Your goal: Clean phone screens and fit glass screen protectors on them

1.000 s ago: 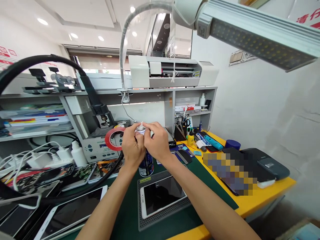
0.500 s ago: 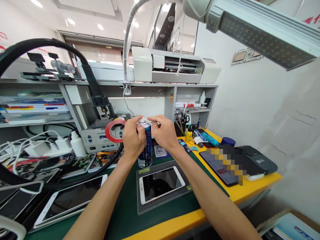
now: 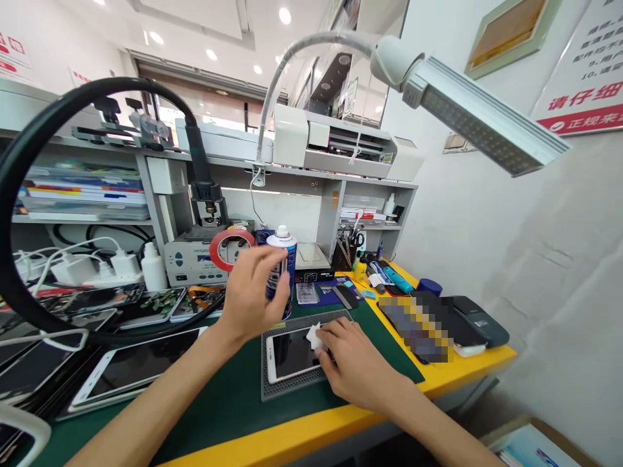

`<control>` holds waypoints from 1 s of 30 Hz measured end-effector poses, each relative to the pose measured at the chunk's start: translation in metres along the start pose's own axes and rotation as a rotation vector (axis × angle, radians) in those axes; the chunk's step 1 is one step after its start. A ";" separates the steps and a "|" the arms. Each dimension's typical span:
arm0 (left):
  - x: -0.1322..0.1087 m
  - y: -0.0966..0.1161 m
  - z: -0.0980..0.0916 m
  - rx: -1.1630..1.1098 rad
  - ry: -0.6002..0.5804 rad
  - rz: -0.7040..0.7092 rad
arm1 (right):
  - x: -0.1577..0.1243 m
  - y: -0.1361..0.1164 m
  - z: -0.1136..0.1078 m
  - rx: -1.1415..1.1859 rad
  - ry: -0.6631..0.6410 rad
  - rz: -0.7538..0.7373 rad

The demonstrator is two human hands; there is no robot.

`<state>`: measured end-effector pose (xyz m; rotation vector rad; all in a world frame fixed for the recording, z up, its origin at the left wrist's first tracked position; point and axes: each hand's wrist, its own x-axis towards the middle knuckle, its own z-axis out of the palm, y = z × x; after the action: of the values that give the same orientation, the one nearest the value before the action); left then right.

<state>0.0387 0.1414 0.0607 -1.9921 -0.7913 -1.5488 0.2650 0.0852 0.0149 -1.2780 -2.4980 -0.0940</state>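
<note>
My right hand (image 3: 354,360) pinches a small crumpled white wipe (image 3: 314,336) against the dark screen of a white-framed tablet (image 3: 289,357). That tablet lies face up on a grey perforated mat (image 3: 285,392), and my right hand hides its right end. My left hand (image 3: 254,292) is raised just in front of a blue spray can with a white top (image 3: 282,241). Its fingers and thumb are apart, with nothing seen between them. The can stands upright behind the tablet, partly covered by the left hand.
A thick black hose (image 3: 10,246) loops across the left side. Beneath it lie another white tablet (image 3: 141,370) and opened devices. Red tape (image 3: 217,251) hangs before a grey station (image 3: 187,263). A lamp (image 3: 487,123) reaches overhead. A pen holder (image 3: 343,254) and phone (image 3: 403,318) sit right.
Both hands have left the can's top. My right hand moved down and right onto the tablet with the white wipe; my left hand lowered slightly and opened. The camera view shifted.
</note>
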 end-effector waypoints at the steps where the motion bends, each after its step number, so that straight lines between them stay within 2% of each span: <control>1: -0.011 0.005 -0.009 -0.053 -0.107 0.079 | -0.005 -0.001 0.002 -0.013 -0.001 -0.003; 2: -0.023 0.010 -0.018 -0.102 -0.245 0.124 | -0.010 -0.001 0.004 -0.022 0.003 -0.007; 4: -0.046 0.018 -0.032 -0.144 -0.454 0.122 | -0.015 -0.001 0.006 -0.031 0.014 -0.012; 8: -0.070 0.021 -0.043 -0.140 -0.682 0.002 | -0.019 0.001 0.008 -0.006 -0.029 0.000; 13: -0.065 0.017 -0.045 -0.113 -0.886 -0.083 | -0.023 -0.004 0.008 -0.002 -0.085 0.023; 20: -0.063 0.017 -0.050 -0.104 -1.054 -0.195 | -0.023 -0.004 0.013 -0.073 -0.169 0.094; 26: -0.059 0.018 -0.053 -0.097 -1.078 -0.270 | -0.004 -0.001 0.017 -0.078 -0.180 0.145; 30: -0.056 0.019 -0.054 -0.096 -1.074 -0.292 | 0.009 -0.019 0.023 -0.022 -0.184 0.116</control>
<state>0.0046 0.0827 0.0184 -2.8564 -1.4503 -0.5096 0.2391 0.0854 -0.0024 -1.4997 -2.5724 0.0254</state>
